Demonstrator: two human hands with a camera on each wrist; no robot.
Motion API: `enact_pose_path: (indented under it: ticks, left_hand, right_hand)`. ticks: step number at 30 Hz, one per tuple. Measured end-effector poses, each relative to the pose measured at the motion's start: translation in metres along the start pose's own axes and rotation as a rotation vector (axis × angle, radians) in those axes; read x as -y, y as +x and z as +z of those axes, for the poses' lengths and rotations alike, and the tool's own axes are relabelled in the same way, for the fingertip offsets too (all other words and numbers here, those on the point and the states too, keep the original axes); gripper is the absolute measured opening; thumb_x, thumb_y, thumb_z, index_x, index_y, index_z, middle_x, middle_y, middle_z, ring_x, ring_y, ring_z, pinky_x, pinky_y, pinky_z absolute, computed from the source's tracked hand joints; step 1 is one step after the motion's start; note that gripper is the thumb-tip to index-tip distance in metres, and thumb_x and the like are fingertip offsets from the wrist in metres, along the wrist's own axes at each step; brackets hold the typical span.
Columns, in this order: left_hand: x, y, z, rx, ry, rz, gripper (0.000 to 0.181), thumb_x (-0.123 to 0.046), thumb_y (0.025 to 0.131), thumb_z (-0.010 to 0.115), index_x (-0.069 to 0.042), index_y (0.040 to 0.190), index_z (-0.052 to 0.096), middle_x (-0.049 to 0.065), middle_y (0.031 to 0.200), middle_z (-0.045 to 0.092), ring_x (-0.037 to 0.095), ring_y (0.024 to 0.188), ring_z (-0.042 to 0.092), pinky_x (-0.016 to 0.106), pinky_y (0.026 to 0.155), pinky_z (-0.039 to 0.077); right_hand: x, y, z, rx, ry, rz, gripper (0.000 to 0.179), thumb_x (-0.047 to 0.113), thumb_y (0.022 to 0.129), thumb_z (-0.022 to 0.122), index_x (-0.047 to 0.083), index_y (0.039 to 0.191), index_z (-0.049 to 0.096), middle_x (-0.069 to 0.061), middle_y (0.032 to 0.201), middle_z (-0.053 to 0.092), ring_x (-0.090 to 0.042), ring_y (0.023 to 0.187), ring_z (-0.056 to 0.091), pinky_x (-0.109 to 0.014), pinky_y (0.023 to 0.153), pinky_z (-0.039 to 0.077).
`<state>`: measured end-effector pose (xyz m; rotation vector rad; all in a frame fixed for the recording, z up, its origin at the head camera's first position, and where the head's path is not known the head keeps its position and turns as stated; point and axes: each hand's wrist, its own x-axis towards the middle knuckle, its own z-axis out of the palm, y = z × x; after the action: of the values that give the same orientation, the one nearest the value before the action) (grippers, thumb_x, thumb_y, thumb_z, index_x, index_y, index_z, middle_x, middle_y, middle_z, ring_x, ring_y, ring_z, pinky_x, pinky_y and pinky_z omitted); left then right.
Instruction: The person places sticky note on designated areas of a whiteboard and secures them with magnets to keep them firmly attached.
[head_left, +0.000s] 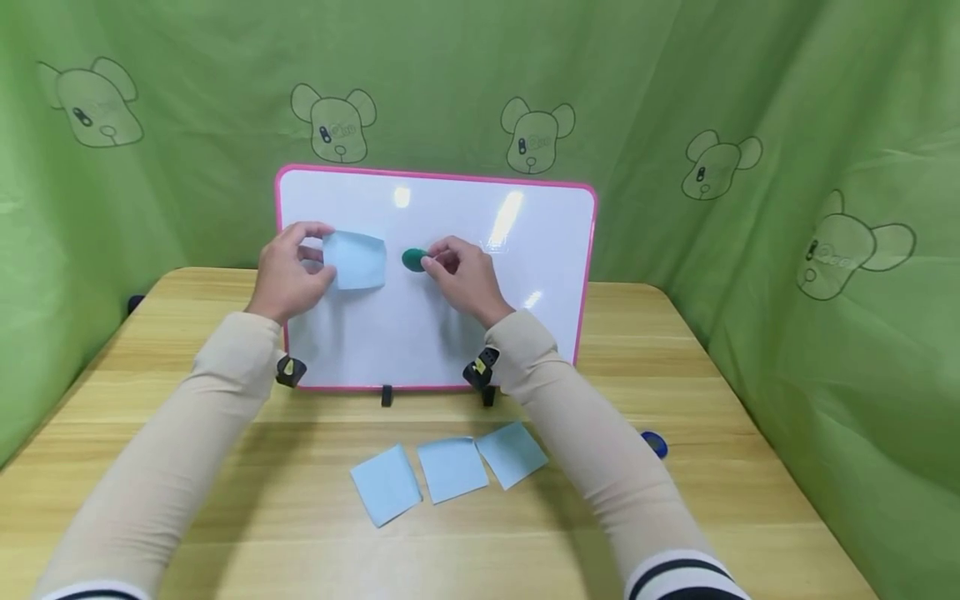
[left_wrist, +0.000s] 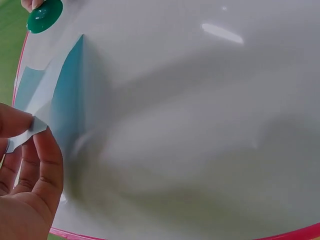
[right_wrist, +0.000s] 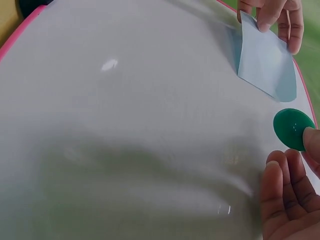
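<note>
A whiteboard [head_left: 450, 333] with a pink frame stands upright on the table. My left hand [head_left: 294, 271] pinches the left edge of a light blue sticky note [head_left: 356, 260] in front of the board's upper left. In the left wrist view the note [left_wrist: 70, 95] bows, its far edge close to the board. To its right, my right hand [head_left: 467, 279] pinches a round green magnet [head_left: 413, 260] between thumb and finger. The right wrist view shows the magnet [right_wrist: 290, 129] near the note's [right_wrist: 267, 62] edge, apart from it. Whether the magnet touches the board I cannot tell.
Three more blue notes, a left one [head_left: 387, 485], a middle one [head_left: 452, 469] and a right one [head_left: 512, 455], lie on the wooden table [head_left: 300, 517]. A blue round object [head_left: 655, 444] lies beside my right forearm. Green curtains [head_left: 450, 50] surround the table.
</note>
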<state>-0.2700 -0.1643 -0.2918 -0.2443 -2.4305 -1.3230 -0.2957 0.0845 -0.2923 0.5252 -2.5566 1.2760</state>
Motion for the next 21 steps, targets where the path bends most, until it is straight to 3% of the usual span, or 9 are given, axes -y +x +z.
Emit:
enact_pose_path:
  ticks: [9,21]
  left_hand:
    - [-0.001,0.005,0.000,0.000,0.011,-0.033,0.049,0.003,0.081,0.061,-0.005,0.129,0.054,0.016,0.118,0.055,0.030,0.104,0.057,0.044,0.079,0.054]
    - [-0.003,0.012,0.001,-0.030,0.019,-0.015,0.046,0.003,0.080,0.062,-0.003,0.126,0.056,0.018,0.115,0.056,0.032,0.104,0.058,0.046,0.084,0.052]
  right_hand:
    - [0.004,0.005,0.007,0.010,0.004,-0.001,0.016,0.022,0.095,0.063,0.008,0.102,0.065,-0.005,0.090,0.065,-0.018,0.081,0.056,-0.028,0.068,0.048]
    - [0.013,0.010,0.010,0.028,0.000,-0.009,0.014,0.020,0.095,0.063,0.007,0.101,0.064,-0.004,0.090,0.064,-0.017,0.081,0.056,-0.026,0.069,0.048]
